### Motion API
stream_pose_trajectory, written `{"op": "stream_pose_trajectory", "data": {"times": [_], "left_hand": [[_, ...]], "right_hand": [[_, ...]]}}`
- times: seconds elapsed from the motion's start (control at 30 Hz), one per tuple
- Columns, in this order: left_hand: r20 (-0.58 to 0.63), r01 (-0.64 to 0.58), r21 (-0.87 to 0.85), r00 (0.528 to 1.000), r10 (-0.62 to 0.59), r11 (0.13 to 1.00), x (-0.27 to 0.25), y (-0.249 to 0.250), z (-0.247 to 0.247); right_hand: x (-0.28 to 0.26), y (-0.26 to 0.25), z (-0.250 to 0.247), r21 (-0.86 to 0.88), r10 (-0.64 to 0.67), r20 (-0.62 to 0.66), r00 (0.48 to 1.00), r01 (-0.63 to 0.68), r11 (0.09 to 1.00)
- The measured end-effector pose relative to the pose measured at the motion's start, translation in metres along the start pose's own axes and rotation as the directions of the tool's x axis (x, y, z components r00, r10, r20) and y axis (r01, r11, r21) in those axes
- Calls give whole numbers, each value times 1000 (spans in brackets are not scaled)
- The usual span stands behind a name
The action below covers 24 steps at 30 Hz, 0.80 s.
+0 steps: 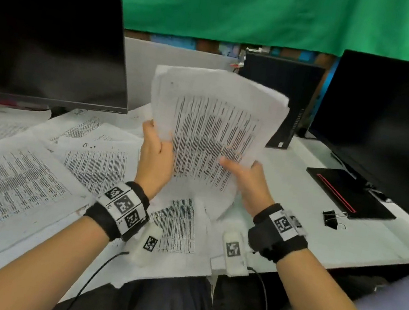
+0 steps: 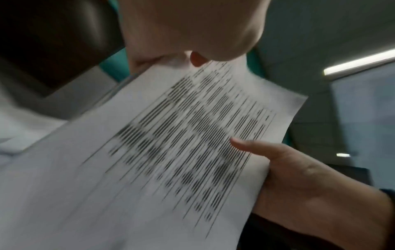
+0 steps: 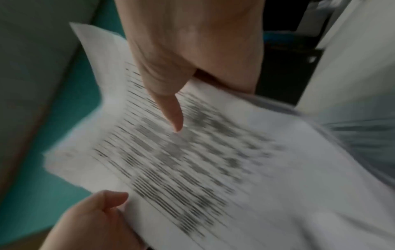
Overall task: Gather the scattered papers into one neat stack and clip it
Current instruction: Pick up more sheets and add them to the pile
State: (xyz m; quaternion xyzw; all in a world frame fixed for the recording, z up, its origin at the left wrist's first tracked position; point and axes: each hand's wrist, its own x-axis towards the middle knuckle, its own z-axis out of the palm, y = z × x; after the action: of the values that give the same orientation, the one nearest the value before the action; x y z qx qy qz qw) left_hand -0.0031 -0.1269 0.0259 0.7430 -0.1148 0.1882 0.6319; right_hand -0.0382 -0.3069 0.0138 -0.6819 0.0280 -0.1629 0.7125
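I hold a bundle of printed papers (image 1: 215,127) tilted up over the desk, with its lower edge near the sheets below. My left hand (image 1: 158,148) grips its left edge, thumb in front and fingers behind. My right hand (image 1: 243,172) grips the lower right edge, thumb (image 3: 174,111) pressed on the print. The left wrist view shows the bundle (image 2: 171,152) with my right hand (image 2: 299,177) on its far side. Several loose sheets (image 1: 7,186) lie scattered on the desk to the left, and one sheet (image 1: 176,227) lies under my wrists. A black binder clip (image 1: 331,219) lies on the desk at the right.
A dark monitor (image 1: 47,46) overhangs the papers at the left, and another monitor (image 1: 393,124) stands at the right on a black base (image 1: 346,192) with a red stripe. A small black computer case (image 1: 283,100) stands behind the bundle. The desk's front edge (image 1: 368,261) runs close to my lap.
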Motion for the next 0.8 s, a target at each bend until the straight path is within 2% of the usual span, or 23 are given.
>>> {"op": "stream_pose_trajectory", "data": {"times": [0.07, 0.13, 0.27, 0.3, 0.37, 0.4, 0.43, 0.53, 0.6, 0.67, 0.7, 0.73, 0.8], "left_hand": [[71, 290, 76, 953, -295, 954, -5, -29, 1], [61, 423, 62, 903, -426, 904, -6, -43, 8], [-75, 382, -109, 917, -391, 918, -3, -43, 25], [-74, 395, -112, 912, -404, 912, -3, -43, 25], [-11, 505, -70, 862, -506, 861, -4, -49, 25], [29, 542, -39, 840, -542, 839, -5, -53, 23], [49, 542, -7, 839, -542, 840, -5, -57, 20], [52, 373, 168, 921, -386, 913, 8, -65, 9], [127, 323, 277, 921, -367, 905, 19, -67, -1], [250, 367, 265, 867, -432, 891, 22, -69, -10], [316, 444, 204, 814, -488, 873, 22, -73, -14], [387, 546, 136, 739, -552, 827, 18, -72, -18], [490, 733, 16, 587, -644, 680, 11, -79, -25]], "right_hand": [[-1, 24, 0, -26, 119, 5, 993, -119, 993], [0, 34, 6, 6, 126, -37, 991, -126, 992], [4, 30, 11, 60, 49, -95, 994, -44, 997], [5, 33, 9, 38, 82, -69, 994, -79, 996], [5, 46, 4, -41, 227, 31, 973, -226, 973], [5, 53, 2, -75, 286, 48, 957, -282, 956], [5, 56, 1, -88, 299, 24, 954, -296, 951], [10, 49, -5, 15, 217, -75, 973, -217, 976], [15, 41, -11, 51, 227, -116, 967, -223, 974], [20, 47, -16, 49, 337, -132, 932, -334, 941], [21, 54, -19, 29, 398, -120, 909, -398, 917], [22, 63, -22, -4, 459, -105, 882, -462, 887], [21, 79, -26, -65, 561, -98, 822, -567, 821]]}}
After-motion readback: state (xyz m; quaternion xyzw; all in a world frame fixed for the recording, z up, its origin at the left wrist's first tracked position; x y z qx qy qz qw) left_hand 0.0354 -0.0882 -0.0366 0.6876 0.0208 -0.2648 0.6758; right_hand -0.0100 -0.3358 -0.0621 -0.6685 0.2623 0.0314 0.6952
